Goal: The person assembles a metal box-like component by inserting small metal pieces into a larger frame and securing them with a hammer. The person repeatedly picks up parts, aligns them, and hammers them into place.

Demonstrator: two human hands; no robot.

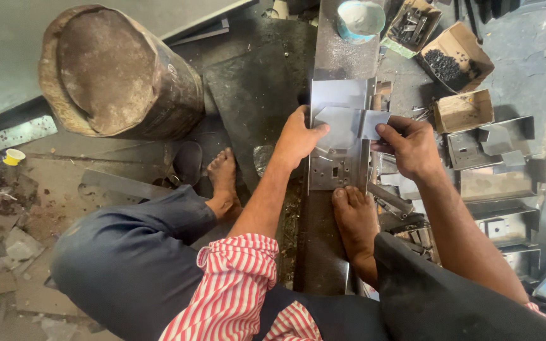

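Bare foot [355, 218] rests on the long metal beam [342, 57]. Just past its toes, left hand [298, 136] presses a bent metal sheet [342, 123]; right hand [412, 145] fingers pinch its right flap [374, 123].

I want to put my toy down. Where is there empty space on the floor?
Bare floor lies left of the rusty drum and the left knee. Crowded: right of the right hand, among metal boxes and cardboard boxes.
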